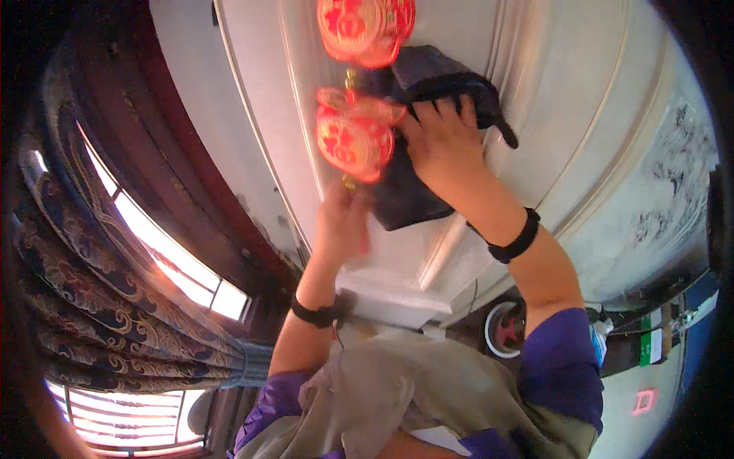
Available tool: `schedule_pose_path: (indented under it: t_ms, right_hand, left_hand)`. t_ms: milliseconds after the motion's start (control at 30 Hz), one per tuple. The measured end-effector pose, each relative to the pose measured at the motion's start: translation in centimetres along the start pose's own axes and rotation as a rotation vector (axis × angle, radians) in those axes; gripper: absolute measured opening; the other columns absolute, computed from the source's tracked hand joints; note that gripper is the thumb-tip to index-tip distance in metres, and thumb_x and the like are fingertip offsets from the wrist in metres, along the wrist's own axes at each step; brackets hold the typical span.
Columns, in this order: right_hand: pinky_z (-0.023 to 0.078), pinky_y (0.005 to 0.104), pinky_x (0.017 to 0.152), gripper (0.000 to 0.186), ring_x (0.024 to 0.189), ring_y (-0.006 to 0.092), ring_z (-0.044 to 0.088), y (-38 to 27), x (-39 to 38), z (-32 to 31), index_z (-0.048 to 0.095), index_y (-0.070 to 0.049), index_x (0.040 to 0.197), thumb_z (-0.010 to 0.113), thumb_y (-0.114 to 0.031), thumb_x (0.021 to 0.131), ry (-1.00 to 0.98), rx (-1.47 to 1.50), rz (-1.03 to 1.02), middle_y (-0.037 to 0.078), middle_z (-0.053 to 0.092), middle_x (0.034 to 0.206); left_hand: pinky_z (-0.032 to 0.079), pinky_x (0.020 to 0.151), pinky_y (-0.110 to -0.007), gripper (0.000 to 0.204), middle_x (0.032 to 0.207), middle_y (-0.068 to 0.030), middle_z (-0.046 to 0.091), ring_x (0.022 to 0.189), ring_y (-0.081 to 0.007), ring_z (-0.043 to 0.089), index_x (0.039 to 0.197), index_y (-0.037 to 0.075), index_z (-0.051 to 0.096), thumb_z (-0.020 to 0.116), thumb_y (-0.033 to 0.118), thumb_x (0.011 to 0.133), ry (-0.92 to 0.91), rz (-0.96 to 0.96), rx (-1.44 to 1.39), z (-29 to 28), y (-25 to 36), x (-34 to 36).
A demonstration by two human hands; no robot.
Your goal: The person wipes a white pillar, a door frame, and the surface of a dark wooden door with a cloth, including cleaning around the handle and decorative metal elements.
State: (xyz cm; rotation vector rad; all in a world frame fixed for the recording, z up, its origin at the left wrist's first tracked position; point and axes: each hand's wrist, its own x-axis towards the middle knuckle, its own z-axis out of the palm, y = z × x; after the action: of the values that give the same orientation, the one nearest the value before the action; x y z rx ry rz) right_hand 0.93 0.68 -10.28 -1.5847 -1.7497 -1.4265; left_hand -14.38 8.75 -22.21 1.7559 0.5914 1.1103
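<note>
A black bag [409, 195] with a flap and dark band lies against a white panelled surface [550, 92]. My right hand [443, 149] is on the bag, its fingers bent over the band, thumb beside the lower red ornament [352, 141]. That ornament, with gold patterns, overlaps the bag's left side; an upper red ornament [359, 27] hangs above it, joined by gold beads [350, 79]. My left hand [344, 222] is below the lower ornament, at a gold bead and blurred red tassel; motion blur hides what its fingers grip.
A dark wooden window frame and patterned curtain [107, 306] are on the left, with bright panes. At lower right are a round white-rimmed container [493, 352], cables and small boxes [650, 336], beside a mottled wall [657, 183].
</note>
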Motion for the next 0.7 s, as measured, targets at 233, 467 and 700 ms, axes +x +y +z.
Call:
schedule_pose_path:
  t_ms: [233,467,700]
  right_hand:
    - [0.053,0.0411,0.077,0.046,0.095,0.0301,0.061,-5.5,-7.8,4.6,0.045,-0.017,0.131,0.041,-0.010,0.085,-0.294,0.237,0.101,0.011,0.051,0.129]
    - [0.054,0.0354,0.065,0.044,0.083,0.0280,0.064,-10.2,-18.0,10.2,0.043,-0.010,0.127,0.045,-0.008,0.083,-0.300,0.617,0.095,0.014,0.046,0.131]
    - [0.047,0.0428,0.083,0.037,0.099,0.0316,0.056,-13.5,-19.5,8.6,0.047,-0.009,0.119,0.046,-0.007,0.082,-0.926,0.617,0.083,0.014,0.054,0.117]
  left_hand:
    - [0.049,0.072,-0.042,0.030,0.089,-0.0189,0.065,0.083,-0.0353,0.063,0.105,0.003,0.053,0.056,0.021,0.082,0.074,-0.081,0.184,0.3,-3.3,-0.9]
    - [0.048,0.081,-0.043,0.052,0.102,-0.0189,0.060,0.095,-0.0343,0.059,0.121,0.003,0.033,0.061,0.009,0.077,-0.118,-0.261,0.165,3.1,-12.7,-6.7]
    - [0.041,0.096,-0.037,0.066,0.127,-0.0146,0.045,0.116,-0.0243,0.048,0.132,0.003,0.020,0.061,0.000,0.080,-0.131,-0.282,-0.110,3.9,-18.8,-10.0]
